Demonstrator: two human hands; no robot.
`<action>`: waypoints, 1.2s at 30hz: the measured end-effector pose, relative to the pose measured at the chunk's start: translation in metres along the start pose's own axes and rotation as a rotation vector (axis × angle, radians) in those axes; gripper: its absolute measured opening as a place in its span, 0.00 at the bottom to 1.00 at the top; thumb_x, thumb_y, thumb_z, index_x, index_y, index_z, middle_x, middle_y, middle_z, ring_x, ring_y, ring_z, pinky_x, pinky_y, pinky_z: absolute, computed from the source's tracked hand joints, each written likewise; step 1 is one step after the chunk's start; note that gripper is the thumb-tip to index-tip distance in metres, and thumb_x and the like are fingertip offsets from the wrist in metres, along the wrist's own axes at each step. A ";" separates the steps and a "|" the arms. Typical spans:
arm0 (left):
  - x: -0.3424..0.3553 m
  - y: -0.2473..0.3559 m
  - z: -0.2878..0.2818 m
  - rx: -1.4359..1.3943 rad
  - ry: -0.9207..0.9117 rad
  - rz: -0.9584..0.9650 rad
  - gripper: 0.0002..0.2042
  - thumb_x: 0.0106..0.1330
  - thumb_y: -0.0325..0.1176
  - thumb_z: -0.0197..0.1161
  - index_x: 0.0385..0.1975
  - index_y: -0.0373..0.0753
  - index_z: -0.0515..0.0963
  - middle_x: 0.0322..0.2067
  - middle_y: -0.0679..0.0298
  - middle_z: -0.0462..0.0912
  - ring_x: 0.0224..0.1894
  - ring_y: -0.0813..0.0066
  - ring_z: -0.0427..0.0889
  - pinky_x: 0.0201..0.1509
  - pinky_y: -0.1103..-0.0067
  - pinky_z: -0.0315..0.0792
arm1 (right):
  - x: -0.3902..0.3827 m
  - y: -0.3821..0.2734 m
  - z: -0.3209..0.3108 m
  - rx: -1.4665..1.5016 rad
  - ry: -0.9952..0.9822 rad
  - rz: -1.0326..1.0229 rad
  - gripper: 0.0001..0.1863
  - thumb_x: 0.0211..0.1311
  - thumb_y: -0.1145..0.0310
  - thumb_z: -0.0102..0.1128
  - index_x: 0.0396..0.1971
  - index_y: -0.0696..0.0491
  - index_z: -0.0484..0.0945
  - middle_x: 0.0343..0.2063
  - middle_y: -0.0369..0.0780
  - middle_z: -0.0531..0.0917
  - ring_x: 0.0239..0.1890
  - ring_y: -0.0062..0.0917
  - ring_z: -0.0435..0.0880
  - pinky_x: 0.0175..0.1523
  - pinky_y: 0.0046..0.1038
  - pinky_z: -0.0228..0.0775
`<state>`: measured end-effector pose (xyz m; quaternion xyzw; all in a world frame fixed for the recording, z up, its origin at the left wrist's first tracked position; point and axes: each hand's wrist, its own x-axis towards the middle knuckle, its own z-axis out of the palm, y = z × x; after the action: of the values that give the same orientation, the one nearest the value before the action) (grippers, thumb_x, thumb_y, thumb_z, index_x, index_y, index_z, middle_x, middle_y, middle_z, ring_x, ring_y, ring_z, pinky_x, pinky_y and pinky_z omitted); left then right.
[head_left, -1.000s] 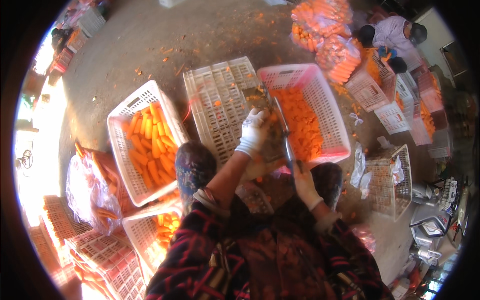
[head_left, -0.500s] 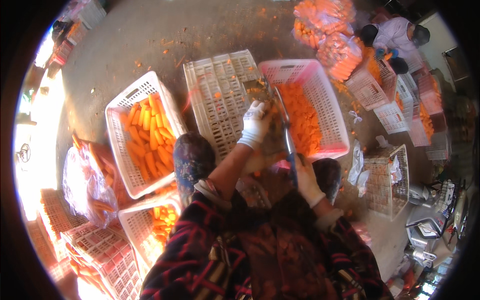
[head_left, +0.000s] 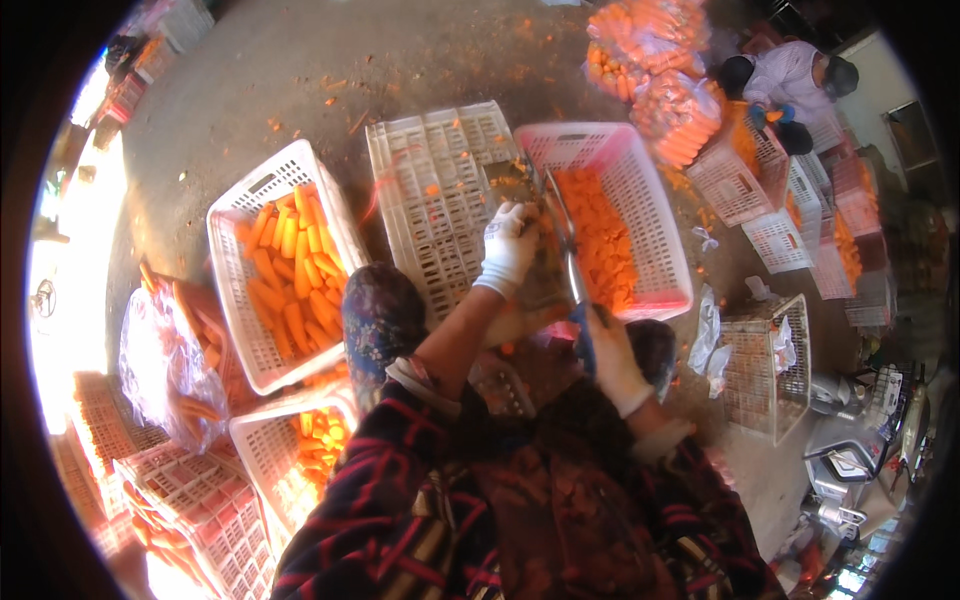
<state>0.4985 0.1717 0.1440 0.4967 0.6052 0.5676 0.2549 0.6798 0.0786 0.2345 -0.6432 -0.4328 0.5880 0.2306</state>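
My right hand [head_left: 617,365], in a whitish glove, grips the dark handle of a long knife [head_left: 573,275]. The blade points away from me along the right edge of a dark, worn board [head_left: 548,280]. My left hand [head_left: 511,247], in a white knit glove, rests on the board just left of the blade with its fingers curled. What those fingers hold, if anything, is hidden. Right of the blade, a pink-and-white basket [head_left: 668,235] holds many cut carrot pieces [head_left: 603,240]. An upturned white crate [head_left: 425,190] with orange scraps stands beneath and left of the board.
Left of my knee, a white basket [head_left: 233,290] holds whole peeled carrots [head_left: 297,270]; another basket [head_left: 262,450] stands nearer. Bagged carrots [head_left: 675,115] lie at the far right, near a bending person [head_left: 795,75] among stacked crates. An empty-looking crate [head_left: 755,370] stands right.
The view has shifted slightly. My hands keep nearly the same places, with the left still beside the blade and the right still on the knife handle.
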 end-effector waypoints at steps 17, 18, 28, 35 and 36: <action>0.000 -0.013 0.007 0.033 0.053 0.054 0.06 0.52 0.27 0.68 0.28 0.39 0.77 0.29 0.60 0.79 0.33 0.63 0.80 0.38 0.72 0.73 | 0.034 0.058 -0.003 -0.203 0.010 -0.201 0.19 0.71 0.58 0.48 0.48 0.58 0.74 0.25 0.40 0.77 0.25 0.24 0.76 0.31 0.25 0.68; -0.004 -0.011 0.004 0.029 0.039 -0.017 0.06 0.52 0.27 0.68 0.28 0.38 0.78 0.29 0.60 0.80 0.34 0.64 0.80 0.40 0.74 0.74 | 0.033 0.061 0.002 -0.151 0.033 -0.089 0.20 0.71 0.59 0.48 0.51 0.60 0.74 0.29 0.43 0.78 0.29 0.26 0.78 0.35 0.26 0.71; 0.002 -0.017 0.009 0.030 0.080 -0.082 0.07 0.51 0.26 0.68 0.27 0.38 0.78 0.30 0.63 0.81 0.33 0.72 0.80 0.40 0.77 0.74 | -0.016 -0.027 -0.016 -0.206 -0.188 -0.367 0.14 0.72 0.57 0.46 0.44 0.50 0.76 0.18 0.32 0.73 0.15 0.15 0.70 0.19 0.17 0.61; -0.001 -0.019 0.018 -0.168 0.066 -0.140 0.06 0.53 0.25 0.67 0.29 0.37 0.78 0.27 0.64 0.82 0.30 0.79 0.78 0.37 0.79 0.74 | 0.006 0.016 -0.005 0.269 -0.123 0.017 0.16 0.70 0.53 0.50 0.39 0.50 0.75 0.17 0.31 0.72 0.14 0.14 0.70 0.16 0.17 0.58; 0.000 -0.014 0.015 -0.160 0.041 -0.159 0.06 0.53 0.25 0.67 0.29 0.37 0.78 0.28 0.64 0.82 0.31 0.80 0.78 0.38 0.80 0.74 | 0.008 0.019 -0.003 0.251 -0.101 0.027 0.15 0.70 0.53 0.51 0.40 0.50 0.75 0.16 0.31 0.72 0.14 0.15 0.70 0.16 0.18 0.58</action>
<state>0.5075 0.1799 0.1272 0.4134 0.6005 0.6022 0.3252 0.6877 0.0758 0.2155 -0.5847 -0.3580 0.6723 0.2793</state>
